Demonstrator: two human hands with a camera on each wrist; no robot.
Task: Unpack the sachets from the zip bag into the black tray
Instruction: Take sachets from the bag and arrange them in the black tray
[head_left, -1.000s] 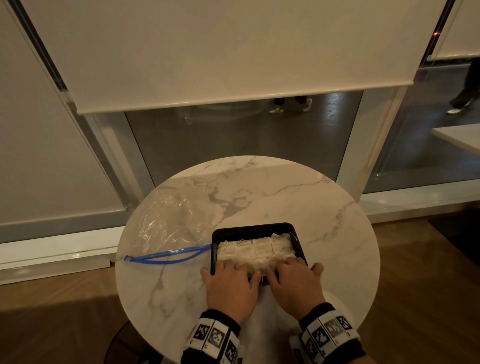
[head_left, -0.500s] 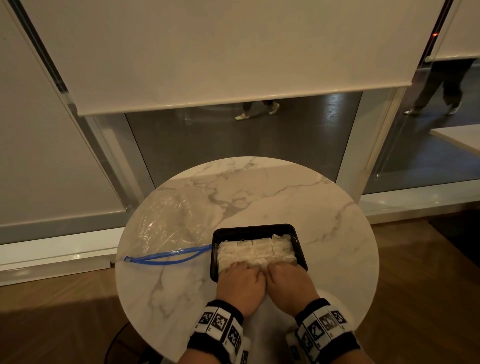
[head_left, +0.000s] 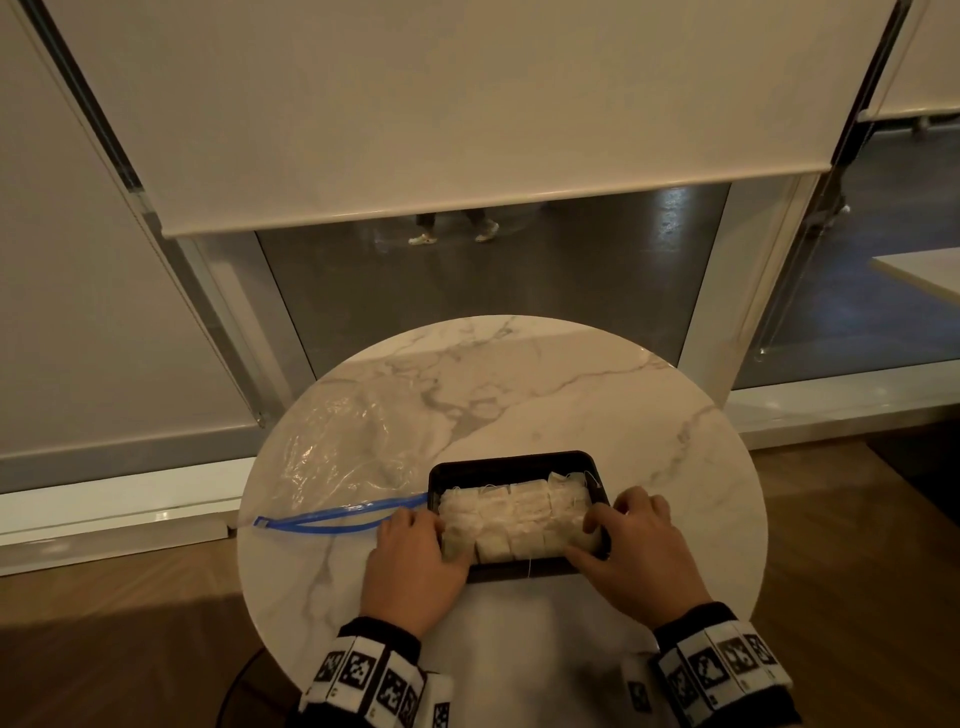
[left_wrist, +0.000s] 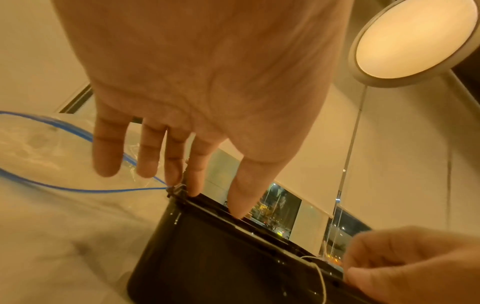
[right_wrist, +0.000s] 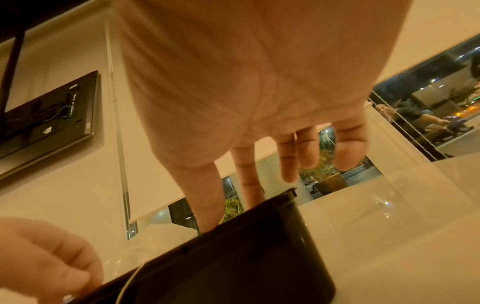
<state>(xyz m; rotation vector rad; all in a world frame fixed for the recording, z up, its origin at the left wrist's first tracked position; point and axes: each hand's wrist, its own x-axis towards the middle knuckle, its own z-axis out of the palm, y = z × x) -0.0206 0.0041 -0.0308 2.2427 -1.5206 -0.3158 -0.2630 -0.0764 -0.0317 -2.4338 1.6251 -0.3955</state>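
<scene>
A black tray (head_left: 511, 461) sits on the near part of a round marble table (head_left: 571, 395), packed with several white sachets (head_left: 514, 514). The clear zip bag (head_left: 348, 452) lies flat to the tray's left, its blue zip (head_left: 332, 517) hanging open. My left hand (head_left: 431, 525) is at the tray's left end, fingers straight, thumb tip (left_wrist: 237, 214) dipping inside the tray (left_wrist: 221, 257). My right hand (head_left: 587, 538) is at the right end, with thumb and forefinger reaching over the rim of the tray (right_wrist: 246, 257) onto the sachets. Neither hand holds anything.
A thin white string (left_wrist: 319, 275) from a sachet hangs over the tray's near wall. Window frames and roller blinds (head_left: 467, 104) stand behind the table. Wooden floor (head_left: 857, 545) lies around it. Another table's edge (head_left: 924, 270) shows at far right.
Both hands were side by side over the sachets at the tray's near edge. They have spread apart to the tray's left and right ends.
</scene>
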